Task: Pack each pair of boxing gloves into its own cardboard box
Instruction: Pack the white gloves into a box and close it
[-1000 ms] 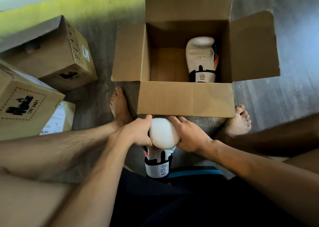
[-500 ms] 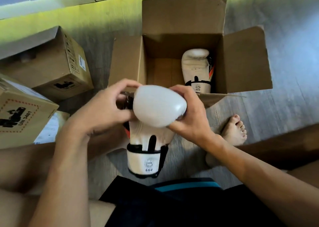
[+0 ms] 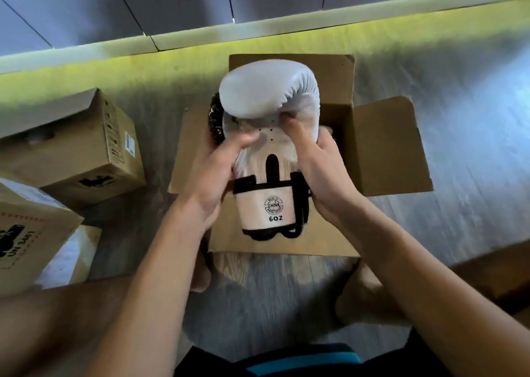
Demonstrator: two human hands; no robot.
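Grey plank floor beneath cardboard box

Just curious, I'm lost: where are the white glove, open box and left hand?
white glove (image 3: 269, 90), head view, padded top.
open box (image 3: 387, 147), head view, right flap.
left hand (image 3: 208, 180), head view, back.

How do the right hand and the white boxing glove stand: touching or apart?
Touching. The head view shows the right hand curled round the side of the white boxing glove, fingertips pressed into its padding.

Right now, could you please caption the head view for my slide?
Left hand and right hand hold a white boxing glove over an open cardboard box.
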